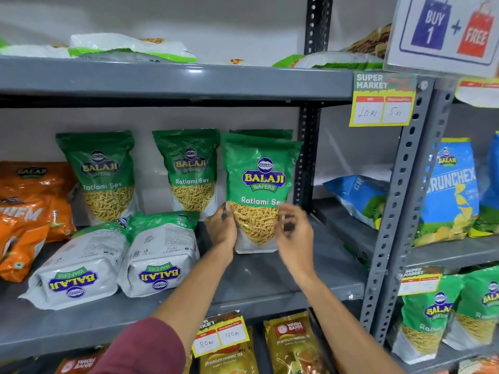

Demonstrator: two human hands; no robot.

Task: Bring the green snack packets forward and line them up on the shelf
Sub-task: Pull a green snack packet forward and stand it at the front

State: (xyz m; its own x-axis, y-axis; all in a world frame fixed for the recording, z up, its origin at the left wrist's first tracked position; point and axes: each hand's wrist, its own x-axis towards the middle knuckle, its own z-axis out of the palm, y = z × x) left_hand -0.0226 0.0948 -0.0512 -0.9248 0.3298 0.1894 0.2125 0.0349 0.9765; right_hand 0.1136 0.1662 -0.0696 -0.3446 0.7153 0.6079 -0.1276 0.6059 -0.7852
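Between the two hands, on the right part of the grey shelf [270,282], stands the front green packet [260,193], upright, its long axis vertical and its base resting forward of the others. The left hand [222,230] presses its fingers against the packet's lower left edge; the right hand [293,233] sits just beside the lower right edge, fingers loosely curled and blurred, so I cannot tell whether it grips or has let go. Both hands are equally near it. Behind it a second green packet [260,133] shows only its top edge. Two more upright green packets [98,176] [190,171] stand farther back to the left, and two lying packets [78,265] [162,255] rest face down in front of them, nearer the left hand. Any next packet lies leftward and deeper. How many packets hide behind the front one cannot be made out.
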